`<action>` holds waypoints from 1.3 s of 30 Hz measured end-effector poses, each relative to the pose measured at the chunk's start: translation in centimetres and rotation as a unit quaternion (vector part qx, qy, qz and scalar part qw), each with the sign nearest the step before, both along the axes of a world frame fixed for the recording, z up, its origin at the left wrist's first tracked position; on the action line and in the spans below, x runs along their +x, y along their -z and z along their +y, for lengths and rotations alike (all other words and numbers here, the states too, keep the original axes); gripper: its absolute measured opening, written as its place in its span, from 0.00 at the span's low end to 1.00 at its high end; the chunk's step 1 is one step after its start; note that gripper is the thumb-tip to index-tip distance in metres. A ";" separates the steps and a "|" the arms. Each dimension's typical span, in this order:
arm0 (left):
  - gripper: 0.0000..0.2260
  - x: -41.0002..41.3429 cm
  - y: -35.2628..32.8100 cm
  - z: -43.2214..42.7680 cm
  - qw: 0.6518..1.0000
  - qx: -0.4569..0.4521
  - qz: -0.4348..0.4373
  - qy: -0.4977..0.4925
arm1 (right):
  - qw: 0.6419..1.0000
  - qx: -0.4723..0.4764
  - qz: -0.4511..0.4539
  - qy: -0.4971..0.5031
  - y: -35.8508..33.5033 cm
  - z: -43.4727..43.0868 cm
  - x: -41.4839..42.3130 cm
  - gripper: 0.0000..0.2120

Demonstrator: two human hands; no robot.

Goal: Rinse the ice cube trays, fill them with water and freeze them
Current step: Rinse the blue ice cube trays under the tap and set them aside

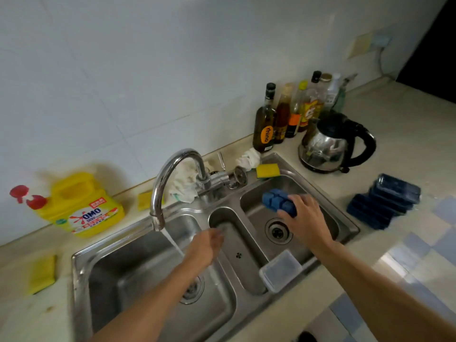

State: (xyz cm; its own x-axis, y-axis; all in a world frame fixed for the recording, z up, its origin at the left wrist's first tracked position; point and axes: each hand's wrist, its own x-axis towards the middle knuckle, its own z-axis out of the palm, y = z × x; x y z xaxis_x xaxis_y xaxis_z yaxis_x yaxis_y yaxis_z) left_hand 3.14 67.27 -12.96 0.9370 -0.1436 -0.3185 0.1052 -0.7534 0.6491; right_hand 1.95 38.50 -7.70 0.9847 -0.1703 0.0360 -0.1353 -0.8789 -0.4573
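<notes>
The yellow detergent jug (pixel 81 206) standing by the wall left of the sink carries the brand "OMO" in blue letters on its label. The dark bottle (pixel 265 122) nearest the sink shows "rhino" on an orange oval. Other labels are too blurred to read.

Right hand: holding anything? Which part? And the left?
The right hand has its grip on the near end of a blue ice cube tray over the right basin. The left hand holds nothing; it is under the tap stream.

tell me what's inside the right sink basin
The right hand grips a blue ice cube tray over the right sink basin. A drain shows at the bottom. The hand hides the tray's near end.
</notes>
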 end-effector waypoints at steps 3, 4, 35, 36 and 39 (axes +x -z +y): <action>0.09 0.0 0.0 -2.9 1.000 0.002 -0.001 0.005 | 0.999 0.008 0.047 0.024 1.8 -3.5 -1.2 0.26; 0.09 0.1 0.0 -3.9 1.000 0.009 0.001 0.002 | 0.999 0.024 0.008 0.021 1.2 -4.2 -1.0 0.26; 0.20 7.6 1.1 -24.5 0.998 -0.052 0.014 0.012 | 0.944 0.293 0.146 0.034 4.6 -17.6 3.8 0.25; 0.19 8.0 1.1 -25.0 0.997 -0.079 0.003 0.016 | 0.911 0.366 0.170 0.077 4.3 -17.9 4.3 0.27; 0.15 9.2 0.5 -27.4 0.988 -0.148 -0.046 0.026 | 0.847 0.470 0.205 0.139 3.9 -19.7 5.2 0.29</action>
